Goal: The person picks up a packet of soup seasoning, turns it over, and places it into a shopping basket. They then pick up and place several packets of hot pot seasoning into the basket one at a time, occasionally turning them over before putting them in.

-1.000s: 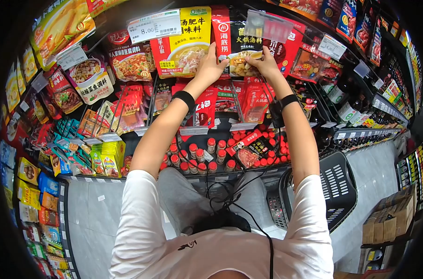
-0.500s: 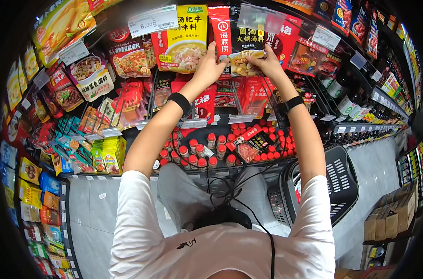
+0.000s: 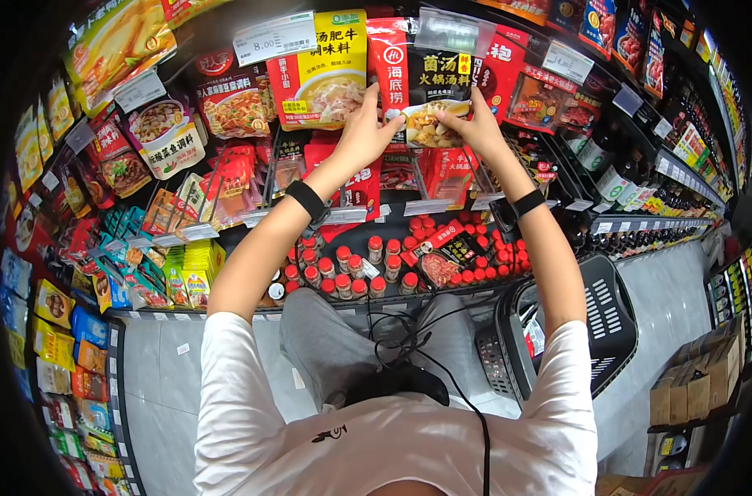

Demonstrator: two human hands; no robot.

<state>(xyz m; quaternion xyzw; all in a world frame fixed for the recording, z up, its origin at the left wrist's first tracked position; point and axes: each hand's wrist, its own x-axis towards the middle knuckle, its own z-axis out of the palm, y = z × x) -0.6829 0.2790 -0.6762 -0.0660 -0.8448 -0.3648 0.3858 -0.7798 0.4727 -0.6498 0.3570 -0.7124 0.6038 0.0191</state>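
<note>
A red and black packet of hotpot soup base point(image 3: 435, 83) is gripped from both sides at the upper shelf. Its front, with a picture of yellow soup, faces me. My left hand point(image 3: 366, 128) closes on its left edge, thumb across the lower front. On the opposite edge, my right hand point(image 3: 477, 131) holds it with the thumb on the picture. A yellow beef-soup seasoning packet point(image 3: 322, 74) stands just left of my left hand. Behind my right hand is another red packet point(image 3: 500, 62). Both wrists wear black bands.
Red-capped bottles point(image 3: 359, 287) line the lower shelf, with a dark red packet point(image 3: 446, 252) lying over them. A black shopping basket point(image 3: 611, 331) stands on the floor to the right. Cardboard boxes point(image 3: 697, 384) are farther right. Cables hang over my lap.
Both hands and the hotpot soup base packet have come slightly down and towards me. More of the packet's front now shows below the clear tag holder.
</note>
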